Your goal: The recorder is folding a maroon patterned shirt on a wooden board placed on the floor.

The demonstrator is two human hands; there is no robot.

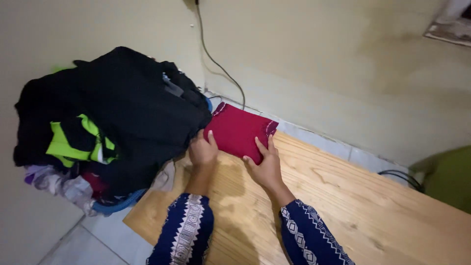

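Note:
A folded dark red cloth [239, 130] with a patterned trim lies flat at the far corner of a light wooden table [333, 201]. My left hand [202, 148] rests at its near left edge, fingers together and pressing down. My right hand [265, 164] lies flat on its near right corner, fingers spread. Both sleeves are dark blue with white patterns.
A tall heap of clothes [113, 118], mostly black with neon yellow-green and pale pieces, sits in a blue basket [120, 202] left of the table. A black cable [221, 68] runs down the pale wall. A green thing [449, 176] is at the right edge. White floor tiles show below.

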